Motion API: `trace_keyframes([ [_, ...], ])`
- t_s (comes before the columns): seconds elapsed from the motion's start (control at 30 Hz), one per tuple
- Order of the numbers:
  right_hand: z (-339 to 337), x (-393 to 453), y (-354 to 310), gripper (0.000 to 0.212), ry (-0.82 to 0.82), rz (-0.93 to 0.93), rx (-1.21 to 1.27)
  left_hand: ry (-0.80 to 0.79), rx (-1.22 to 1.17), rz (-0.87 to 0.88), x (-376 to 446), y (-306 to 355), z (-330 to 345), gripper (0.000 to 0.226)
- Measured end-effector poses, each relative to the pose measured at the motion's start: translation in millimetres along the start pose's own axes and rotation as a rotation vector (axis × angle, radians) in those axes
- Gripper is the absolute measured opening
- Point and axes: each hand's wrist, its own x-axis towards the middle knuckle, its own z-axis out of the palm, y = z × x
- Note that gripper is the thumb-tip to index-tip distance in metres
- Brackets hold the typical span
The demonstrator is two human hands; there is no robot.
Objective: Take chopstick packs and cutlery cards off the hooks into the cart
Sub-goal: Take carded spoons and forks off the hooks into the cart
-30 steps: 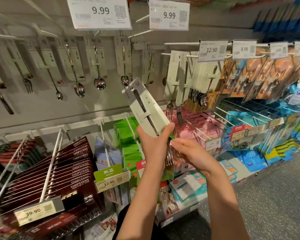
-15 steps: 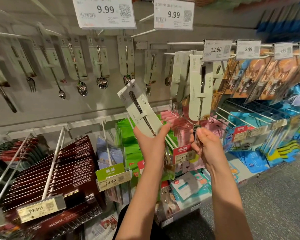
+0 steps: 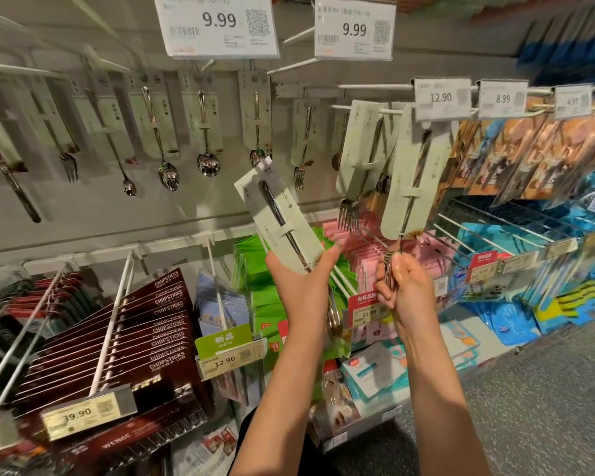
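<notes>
My left hand (image 3: 301, 283) grips the lower end of a pale green fork card (image 3: 279, 218), tilted up to the left, off any hook. My right hand (image 3: 404, 281) is curled round the fork tines at the bottom of a second pale green card (image 3: 411, 187), whose top hangs on the hook (image 3: 361, 109) under the 12.90 tag. Another fork card (image 3: 359, 156) hangs just behind it on that hook. Dark red chopstick packs (image 3: 117, 341) hang in a row on a long peg at the lower left. No cart is in view.
Spoon and fork cards (image 3: 205, 132) hang singly along the grey back panel. Green packs (image 3: 255, 255) and pink packs (image 3: 364, 249) fill pegs behind my hands. Blue and orange packets (image 3: 529, 159) crowd the right. Price tags (image 3: 217, 25) jut out overhead. Grey floor (image 3: 547, 407) lies at the lower right.
My right hand rose from beside my left hand to the hanging card and took hold of its fork end, pulling the card out along the hook. My left hand kept holding its card.
</notes>
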Motion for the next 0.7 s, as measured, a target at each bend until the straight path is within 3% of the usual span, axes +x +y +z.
trace_keyframes([
  [0.23, 6.0, 5.2, -10.9, 0.029, -0.004, 0.061, 0.016, 0.017, 0.045, 0.006, 3.5, -1.2, -1.7, 0.072],
  [0.7, 23.4, -6.4, -12.4, 0.027, 0.146, 0.132, 0.042, 0.026, 0.09, 0.004, 1.5, -4.3, -3.4, 0.07],
])
